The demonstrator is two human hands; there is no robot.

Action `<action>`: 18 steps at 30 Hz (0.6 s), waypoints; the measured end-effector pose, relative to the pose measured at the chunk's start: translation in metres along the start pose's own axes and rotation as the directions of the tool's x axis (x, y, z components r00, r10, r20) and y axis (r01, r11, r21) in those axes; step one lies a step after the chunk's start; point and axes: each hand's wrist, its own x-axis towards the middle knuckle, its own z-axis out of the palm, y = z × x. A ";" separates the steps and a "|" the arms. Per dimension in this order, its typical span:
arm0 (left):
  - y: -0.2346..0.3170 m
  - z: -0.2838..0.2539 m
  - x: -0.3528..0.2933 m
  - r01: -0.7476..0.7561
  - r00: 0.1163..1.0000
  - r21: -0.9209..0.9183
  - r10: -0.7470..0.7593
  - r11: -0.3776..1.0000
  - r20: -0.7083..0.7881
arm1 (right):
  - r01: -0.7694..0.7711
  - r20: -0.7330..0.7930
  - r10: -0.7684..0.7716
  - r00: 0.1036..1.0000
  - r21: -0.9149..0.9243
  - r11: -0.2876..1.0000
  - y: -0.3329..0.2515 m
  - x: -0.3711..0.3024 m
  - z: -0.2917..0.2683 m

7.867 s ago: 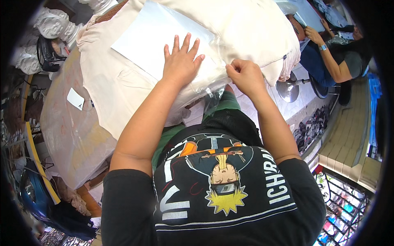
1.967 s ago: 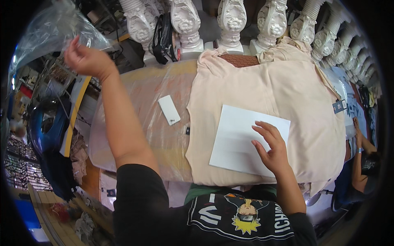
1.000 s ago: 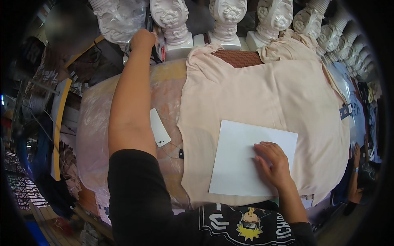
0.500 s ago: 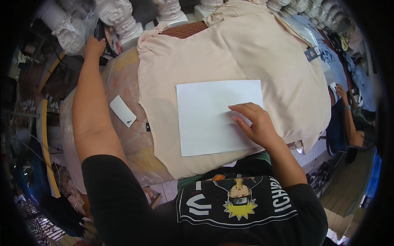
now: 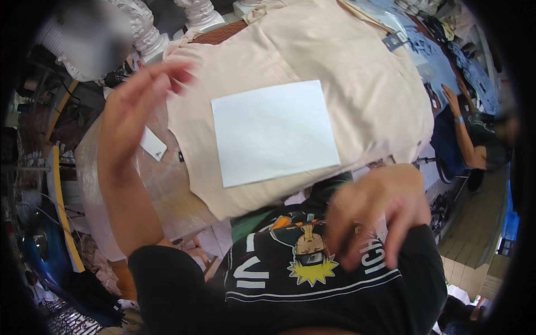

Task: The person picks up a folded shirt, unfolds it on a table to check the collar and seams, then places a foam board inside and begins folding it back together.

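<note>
A white rectangular sheet (image 5: 273,134) lies flat on a cream garment (image 5: 379,100), which is spread over a padded, plastic-covered surface (image 5: 100,184). My left hand (image 5: 148,89) is raised above the garment's left edge, smeared by motion, so its grip does not show. Just below it, partly hidden by the forearm, is a white hang tag (image 5: 152,144) on a string. My right hand (image 5: 379,206) hovers close to my body, off the sheet, blurred but with its fingers apart and nothing seen in them. A dark tag (image 5: 395,40) lies at the garment's far right.
White ornate pedestals (image 5: 201,15) stand along the far side. Blue folded clothes (image 5: 432,58) lie at the far right, where another person's hand (image 5: 451,96) reaches in. A blurred pale shape (image 5: 95,39) sits at the upper left. A yellow-edged rack (image 5: 64,223) stands at left.
My left hand has come back from the plastic-wrapped items at the far left toward the garment. My right hand has lifted off the white sheet and drawn toward my body. The view has shifted.
</note>
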 end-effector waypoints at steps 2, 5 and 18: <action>0.062 0.057 -0.040 -0.170 0.920 -0.311 0.263 0.935 0.289 | 0.122 0.237 -0.119 0.964 0.000 0.993 -0.035 0.005 0.026; 0.102 0.123 -0.068 -0.189 0.600 -0.688 0.637 0.701 0.484 | 0.163 0.388 -0.072 0.919 -0.208 0.964 -0.070 0.004 0.061; 0.116 0.134 -0.121 -0.498 0.715 -0.606 0.689 0.620 0.118 | 0.010 -0.115 -0.086 0.990 -0.544 0.839 -0.114 -0.058 0.096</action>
